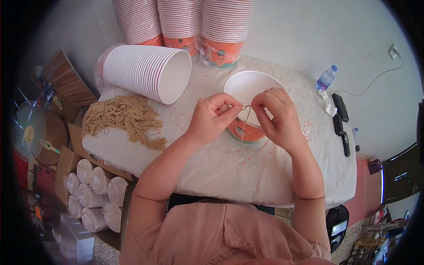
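Left hand (213, 118) and right hand (279, 118) pinch a thin tan twisted cord (243, 128), its length hanging below the grip, before the round white-and-orange bucket (255, 133).

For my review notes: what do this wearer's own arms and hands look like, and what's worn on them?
The left hand and right hand are ungloved; no watch, bracelet or ring can be made out. The forearms are uncovered, with short, loose sleeves in the same dusty pink as the top.
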Motion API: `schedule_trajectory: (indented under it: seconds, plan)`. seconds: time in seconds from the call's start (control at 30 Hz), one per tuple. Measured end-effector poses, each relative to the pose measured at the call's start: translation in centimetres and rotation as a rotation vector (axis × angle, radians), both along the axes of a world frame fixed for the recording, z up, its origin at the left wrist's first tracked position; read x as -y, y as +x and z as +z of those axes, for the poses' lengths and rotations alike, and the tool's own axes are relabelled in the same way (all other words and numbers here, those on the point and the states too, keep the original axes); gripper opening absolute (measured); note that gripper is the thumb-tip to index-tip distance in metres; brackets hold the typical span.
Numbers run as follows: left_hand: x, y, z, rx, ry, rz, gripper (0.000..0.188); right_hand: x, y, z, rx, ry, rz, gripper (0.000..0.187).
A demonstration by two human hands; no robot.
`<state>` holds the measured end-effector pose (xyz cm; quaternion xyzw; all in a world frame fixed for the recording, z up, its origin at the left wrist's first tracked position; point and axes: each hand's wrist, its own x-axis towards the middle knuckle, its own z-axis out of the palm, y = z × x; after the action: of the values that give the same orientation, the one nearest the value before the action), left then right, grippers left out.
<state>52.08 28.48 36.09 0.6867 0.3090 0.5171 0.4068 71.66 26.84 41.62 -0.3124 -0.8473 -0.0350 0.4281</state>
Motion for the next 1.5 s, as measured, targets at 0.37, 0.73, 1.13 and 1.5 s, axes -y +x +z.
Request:
schedule_trajectory:
  seconds: [0.37,0.73,1.13,1.5]
  plan:
    - [-0.6,-0.3,-0.7,0.065,-0.063,-0.098,0.003,0.3,0.6,0.3,0.003,-0.055,-0.019,0.014]
    - [0.1,0.0,1.1,0.025,0.351,0.100,0.013,0.7,0.0,0.6,-0.009,-0.061,0.028,0.011]
    - [-0.5,-0.3,-0.1,0.212,-0.106,-0.115,0.009,0.6,-0.2,0.3,-0.084,-0.172,-0.010,0.010]
    - [-0.5,-0.1,-0.1,0.286,-0.158,-0.275,0.012,0.1,-0.7,-0.6,-0.087,-0.144,0.007,0.009]
